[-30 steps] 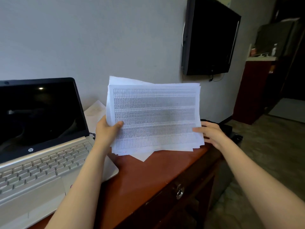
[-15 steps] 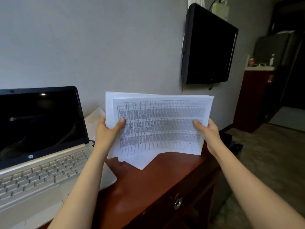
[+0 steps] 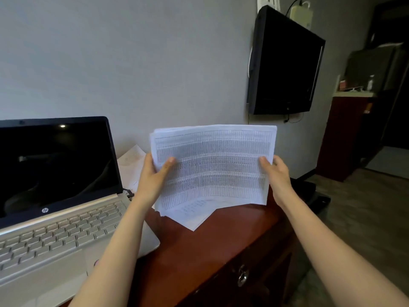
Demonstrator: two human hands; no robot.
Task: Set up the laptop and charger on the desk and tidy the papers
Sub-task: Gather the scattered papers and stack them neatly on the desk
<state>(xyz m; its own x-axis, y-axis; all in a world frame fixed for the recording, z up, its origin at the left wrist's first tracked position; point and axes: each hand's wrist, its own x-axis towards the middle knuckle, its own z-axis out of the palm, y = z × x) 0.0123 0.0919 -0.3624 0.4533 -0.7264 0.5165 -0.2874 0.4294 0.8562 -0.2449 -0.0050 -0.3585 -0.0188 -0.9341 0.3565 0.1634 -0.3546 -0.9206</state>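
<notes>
Both hands, the left hand [image 3: 152,173] and right hand [image 3: 276,171], pinched the stack of papers [image 3: 212,165] by its side edges, upright above the desk [image 3: 221,247] beside the laptop [image 3: 57,209]; light and floppy, its loose sheets would probably slip unless gripped at both edges.

laptop [image 3: 55,196] bezel — "hp" logo | papers [image 3: 212,165] — print unreadable

Papers [image 3: 212,165] white, dense grey table grid; laptop [image 3: 55,229] silver, black screen; desk [image 3: 217,247] reddish-brown; wall [image 3: 132,63] grey.
</notes>
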